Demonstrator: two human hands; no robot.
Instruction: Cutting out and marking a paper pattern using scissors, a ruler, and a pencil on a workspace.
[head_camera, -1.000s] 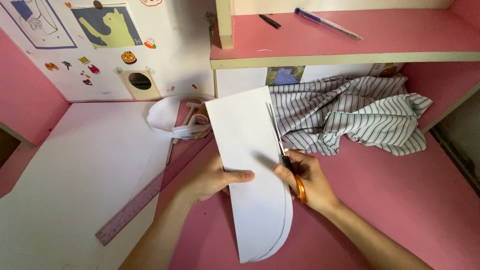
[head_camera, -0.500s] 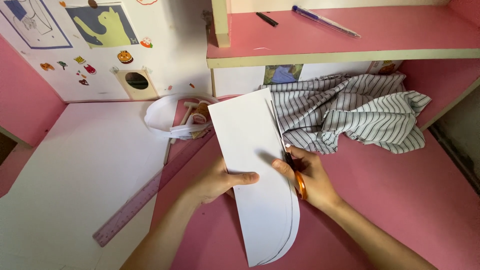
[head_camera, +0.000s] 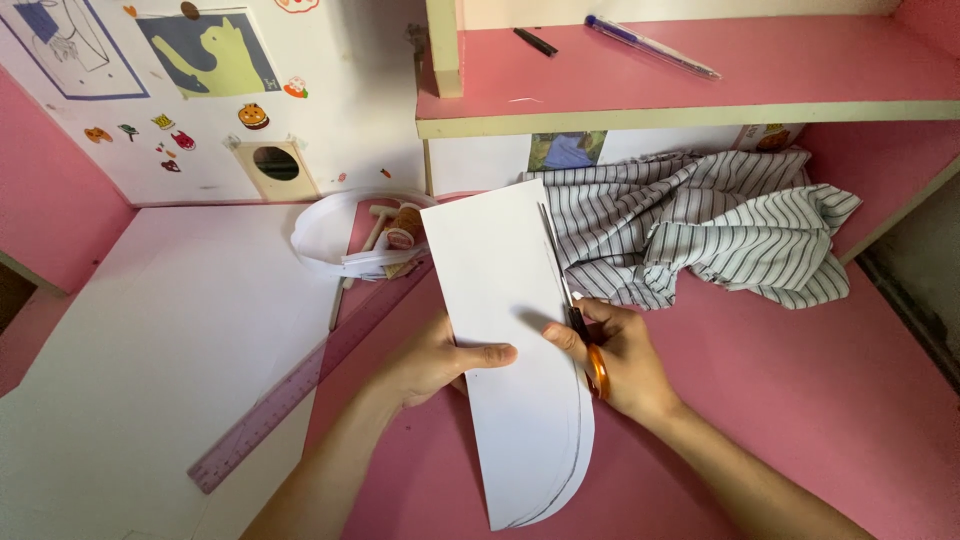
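Observation:
My left hand (head_camera: 435, 360) pinches the left edge of a long white paper sheet (head_camera: 505, 300), thumb on top. A dark pencil curve runs along the sheet's lower right edge. My right hand (head_camera: 612, 355) grips orange-handled scissors (head_camera: 578, 320), whose blades lie along the paper's right edge and point away from me. Both hands hover over the pink desk (head_camera: 800, 400).
A crumpled striped cloth (head_camera: 720, 230) lies just right of the paper. A purple ruler (head_camera: 270, 410) lies slantwise on large white sheets (head_camera: 160, 340) at left. Paper strips and small spools (head_camera: 385, 240) sit behind. A blue pen (head_camera: 650, 45) and a black pen (head_camera: 537, 40) rest on the upper shelf.
The paper shifted slightly in my hands and the scissors moved a little along its right edge. Both hands keep their grips.

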